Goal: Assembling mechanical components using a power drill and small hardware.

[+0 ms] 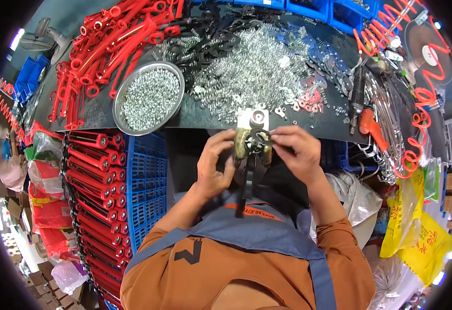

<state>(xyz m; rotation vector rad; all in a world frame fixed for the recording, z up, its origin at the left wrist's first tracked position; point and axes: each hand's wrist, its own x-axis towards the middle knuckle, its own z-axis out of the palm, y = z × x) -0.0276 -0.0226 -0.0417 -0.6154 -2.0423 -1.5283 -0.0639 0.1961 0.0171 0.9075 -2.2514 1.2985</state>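
Nearest to me is my own chest, in an orange top under a blue-grey apron [267, 235]; my forearms rise from it toward the edge of the dark workbench [205, 116]. My left hand [213, 165] is curled around the left side of a small brass-coloured block [249, 144], thumb and fingers closed on it; my right hand [298, 155] pinches from the other side, fingertips on the black round part [259, 139] seated on the block's face; both hands are grasping, neither is slack. The piece sits between my hands just below the bench edge, and black strips [249, 173] hang down from it toward my apron; whether they are handles or blades I cannot tell. Just above it, on the bench edge, stands a small white fixture with a dark ring [258, 117].

To my left a blue plastic crate [151, 175] holds a stack of red-handled tools [94, 181] laid side by side; to my right lie yellow plastic bags [422, 227] and a grey bag [357, 199].

On the bench, left of the fixture, is a round metal bowl [149, 98] full of small silvery screws; beyond the fixture spreads a loose heap of silvery springs [252, 67]; right of that lie flat metal washers and plates [324, 62], a few of them red. An orange-handled tool [370, 126] rests near the right edge beside coiled red air hose [417, 124]. Farthest back, red handles [112, 36] are piled at the left, black parts [205, 36] at the middle, and blue bins [308, 8] line the rear.
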